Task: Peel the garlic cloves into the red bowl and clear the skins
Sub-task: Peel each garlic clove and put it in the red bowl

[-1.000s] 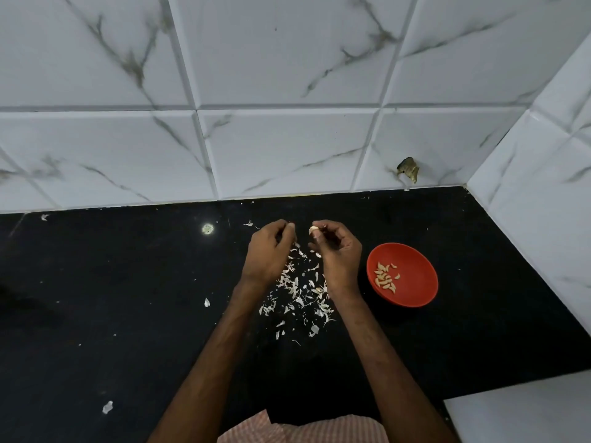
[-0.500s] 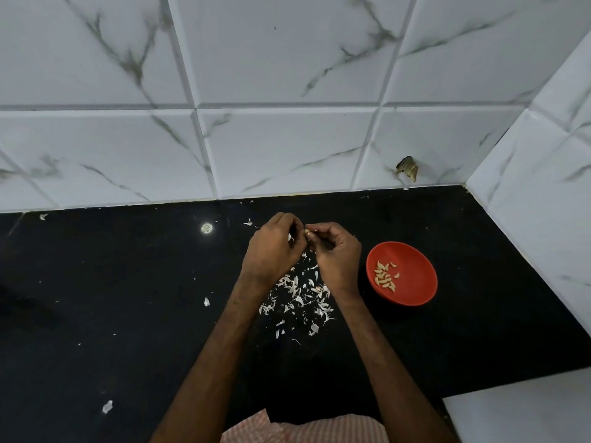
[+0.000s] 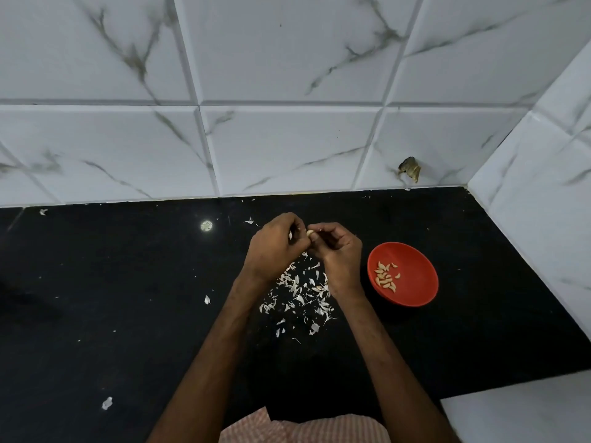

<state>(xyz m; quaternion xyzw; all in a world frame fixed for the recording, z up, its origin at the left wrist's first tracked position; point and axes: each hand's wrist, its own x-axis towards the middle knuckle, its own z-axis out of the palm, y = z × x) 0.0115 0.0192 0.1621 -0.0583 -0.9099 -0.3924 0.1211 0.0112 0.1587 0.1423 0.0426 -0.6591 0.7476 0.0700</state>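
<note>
One garlic clove (image 3: 310, 233), held between our two hands over the black counter (image 3: 128, 314).
Our left hand (image 3: 275, 247) and right hand (image 3: 339, 251) meet with fingers curled, both pinching the clove at the fingertips. Loose skins (image 3: 300, 292) lie scattered beneath our wrists. The red bowl (image 3: 415, 276) stands just right of our right hand and holds peeled cloves (image 3: 386, 278).

Black surface (image 3: 128, 314) flecked with whitish skins (image 3: 297, 292), red bowl (image 3: 415, 282) of pale cream cloves (image 3: 385, 278), white wall tiles (image 3: 287, 148) veined grey like marble, pink-and-white checked cloth (image 3: 303, 430) below.
</note>
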